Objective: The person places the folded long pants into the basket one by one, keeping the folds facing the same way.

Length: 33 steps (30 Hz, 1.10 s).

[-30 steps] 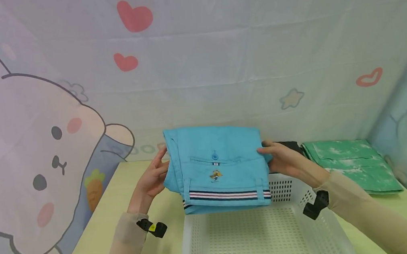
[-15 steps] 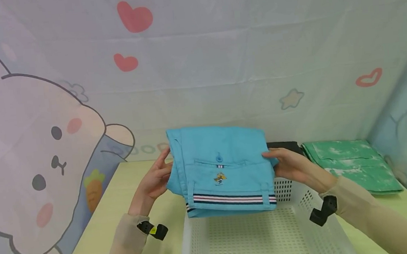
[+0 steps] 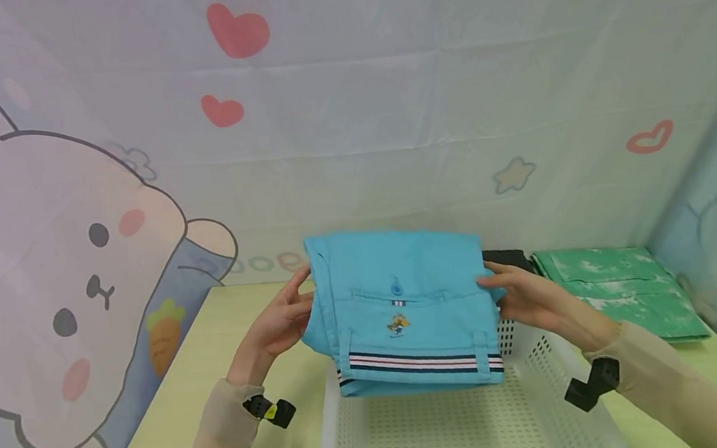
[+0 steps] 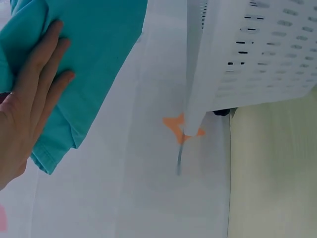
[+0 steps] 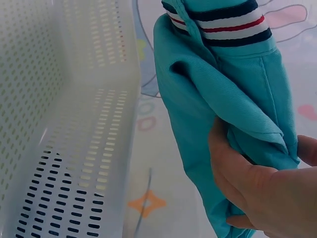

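Folded light-blue trousers (image 3: pixel 407 266), with a striped waistband, belt loops and a buttoned pocket, are held up above the far end of a white basket (image 3: pixel 334 439). My left hand (image 3: pixel 274 324) holds their left side. In the left wrist view its fingers (image 4: pixel 47 74) lie nearly straight along the blue cloth (image 4: pixel 99 54), and the thumb is hidden. My right hand (image 3: pixel 534 301) pinches the right side, thumb on the near face. The right wrist view shows its fingers (image 5: pixel 228 158) curled behind the folded layers (image 5: pixel 190 114).
The perforated basket stands on a pale yellow-green table (image 3: pixel 178 425). Behind it on the right lies a black folded cloth (image 3: pixel 507 258), partly hidden. A green-and-white folded garment (image 3: pixel 620 290) lies beside that. A printed curtain (image 3: pixel 374 109) hangs behind the table.
Both hands have carried the blue trousers a little to the right and slightly lower in the head view. The grip looks the same, and the basket and green garment have stayed put.
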Tool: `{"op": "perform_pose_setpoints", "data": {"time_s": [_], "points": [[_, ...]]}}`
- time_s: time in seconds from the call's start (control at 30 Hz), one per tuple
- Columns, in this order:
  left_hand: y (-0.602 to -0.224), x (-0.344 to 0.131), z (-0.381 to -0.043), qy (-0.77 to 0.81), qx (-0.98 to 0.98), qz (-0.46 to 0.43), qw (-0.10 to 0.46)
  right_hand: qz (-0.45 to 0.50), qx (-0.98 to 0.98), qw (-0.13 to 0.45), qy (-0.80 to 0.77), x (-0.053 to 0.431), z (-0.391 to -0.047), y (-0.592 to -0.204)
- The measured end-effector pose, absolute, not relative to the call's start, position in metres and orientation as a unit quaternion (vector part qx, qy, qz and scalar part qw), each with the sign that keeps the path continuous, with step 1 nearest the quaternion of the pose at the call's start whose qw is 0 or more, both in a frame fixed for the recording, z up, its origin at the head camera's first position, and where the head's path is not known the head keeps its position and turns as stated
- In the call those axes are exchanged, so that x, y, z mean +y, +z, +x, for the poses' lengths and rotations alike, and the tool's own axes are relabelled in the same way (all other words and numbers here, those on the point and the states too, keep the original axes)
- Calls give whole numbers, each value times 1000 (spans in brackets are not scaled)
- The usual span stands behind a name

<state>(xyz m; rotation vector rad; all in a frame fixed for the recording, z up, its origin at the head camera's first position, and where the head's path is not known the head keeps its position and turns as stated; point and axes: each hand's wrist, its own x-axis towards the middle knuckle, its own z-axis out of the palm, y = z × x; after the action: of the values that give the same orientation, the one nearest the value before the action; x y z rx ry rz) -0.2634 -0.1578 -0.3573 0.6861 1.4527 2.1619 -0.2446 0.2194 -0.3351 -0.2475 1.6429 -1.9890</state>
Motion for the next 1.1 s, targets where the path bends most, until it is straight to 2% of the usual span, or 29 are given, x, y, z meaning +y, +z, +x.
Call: {"op": "perform_pose_setpoints", "data": {"time_s": [0.33, 0.63, 1.1], "points": [[-349, -153, -253, 786, 500, 237, 276, -95, 619, 276, -730, 229, -233, -339], [-348, -148, -248, 767, 525, 232, 285, -94, 638, 277, -712, 239, -227, -343], [-347, -137, -237, 735, 540, 239, 333, -101, 652, 293, -692, 258, -215, -341]]}}
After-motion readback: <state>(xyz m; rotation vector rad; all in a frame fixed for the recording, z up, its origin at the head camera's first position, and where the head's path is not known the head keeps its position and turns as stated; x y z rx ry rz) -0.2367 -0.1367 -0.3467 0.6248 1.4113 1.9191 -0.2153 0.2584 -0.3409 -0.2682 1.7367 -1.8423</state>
